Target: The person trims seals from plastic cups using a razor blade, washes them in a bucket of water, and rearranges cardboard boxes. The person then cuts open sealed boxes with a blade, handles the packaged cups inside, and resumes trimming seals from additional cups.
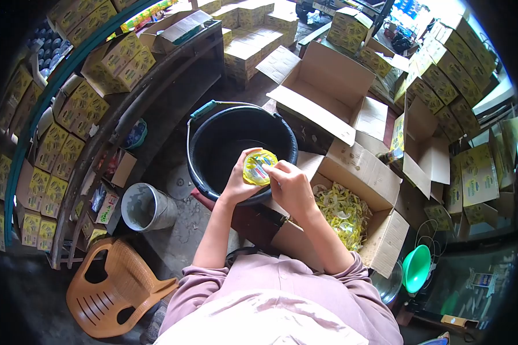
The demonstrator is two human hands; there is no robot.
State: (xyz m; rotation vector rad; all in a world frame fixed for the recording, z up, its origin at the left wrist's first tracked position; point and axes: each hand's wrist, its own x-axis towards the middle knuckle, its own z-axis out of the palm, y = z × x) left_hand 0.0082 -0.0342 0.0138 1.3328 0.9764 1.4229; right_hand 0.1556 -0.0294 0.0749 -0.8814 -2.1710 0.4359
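Note:
A small round cup (257, 168) with a yellow printed film lid is upheld in my left hand (239, 180), whose fingers wrap round its side. My right hand (294, 188) is closed at the lid's right edge, thumb and fingers pinched against the film. Both hands are over the near side of a large black bucket (195, 164) with a wire handle and green grip. The bucket's inside is dark, so its contents are hard to make out. Right of my right forearm, a cardboard box (384, 237) holds a heap of yellow and clear film scraps (342, 211).
An open cardboard box (328, 86) stands beyond the bucket. To the left are a grey pail (147, 208), a brown plastic chair (116, 287) and shelves of yellow cartons (57, 149). A green bowl (416, 268) lies at right, below stacked cartons (454, 75).

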